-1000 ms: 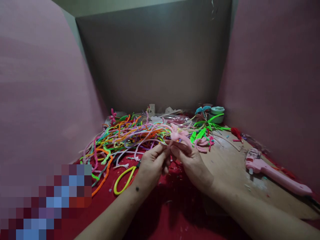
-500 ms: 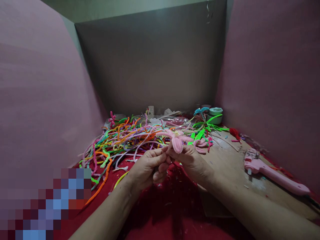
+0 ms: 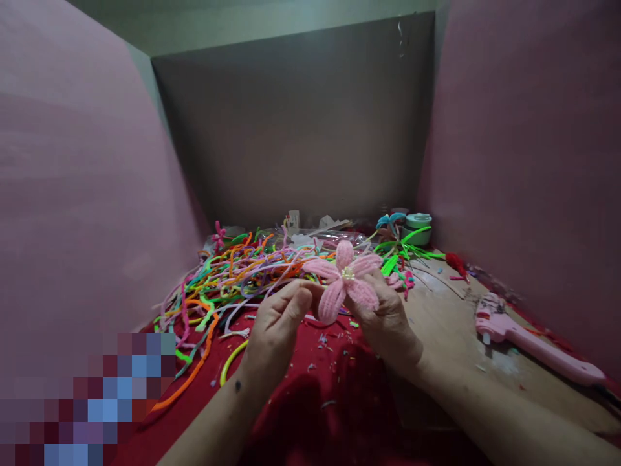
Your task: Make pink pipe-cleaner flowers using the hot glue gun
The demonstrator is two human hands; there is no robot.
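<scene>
A pink pipe-cleaner flower [image 3: 332,301] with several looped petals and a pale yellow centre faces me between my hands. My right hand [image 3: 391,320] grips it from behind on the right, its fingertips hidden by the petals. On the other side, my left hand [image 3: 281,323] is closed, with thumb bent and fingers curling behind the left petals. Those fingertips are partly covered by the flower. Just beyond the hands lies a tangled heap of coloured pipe cleaners [image 3: 237,265].
A pink glue gun [image 3: 543,346] rests on a brown board [image 3: 446,323] at the right. Behind are bright green pipe-cleaner leaves [image 3: 417,239], a blue flower [image 3: 391,220] and a mint-lidded jar [image 3: 418,230]. Small scraps dot the red cloth [image 3: 310,401]. Pink panels [image 3: 524,142] stand at both sides.
The flower has turned to show its face and all its petals towards me. My hands have moved apart from their fingertip-to-fingertip pinch, the left one slightly lower and tilted up.
</scene>
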